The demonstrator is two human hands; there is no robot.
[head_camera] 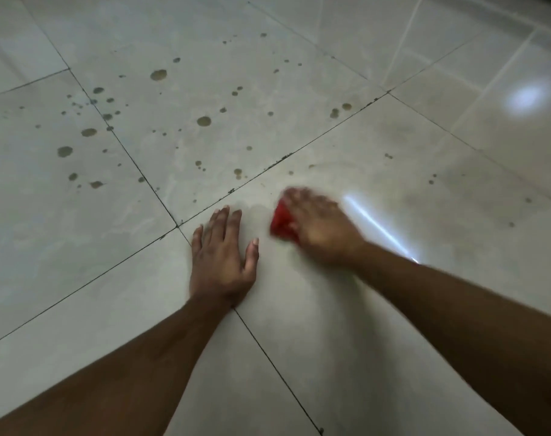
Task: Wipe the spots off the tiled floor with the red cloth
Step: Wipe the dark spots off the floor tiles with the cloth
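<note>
Where four large pale tiles meet at a crossing of dark grout lines [177,225], the left hand [222,262] is laid flat on the tiled floor [299,325], palm down, fingers straight and slightly spread, thumb set out to the side; nothing is held in it. The heel of this hand is placed over the grout line that runs toward the near edge of the floor.

Just beside it, on the tile to the right of the crossing, the right hand [319,228] is pressed down on the red cloth [282,223]. The cloth is seen bunched under the palm and fingers, its red edge showing on the side facing the left hand. The right hand is blurred, so it cannot be told whether the fingers are curled round the cloth or laid straight over it. The two hands are near each other but apart.

Brown spots [204,121] of differing sizes are scattered over the far tile and the far-left tile, well beyond both hands; larger round ones are noted at several places [158,75], [65,151], with many small specks between them. A few small spots [388,156] are also recorded on the right-hand tile, beyond the cloth. Dark grime is lodged along the grout line [280,160] that separates the spotted far tile from the tile under the cloth.

Two bright light reflections are recorded on the glossy surface: a streak [378,229] beside the right wrist and a round glare [527,97] toward the far right edge of the floor.
</note>
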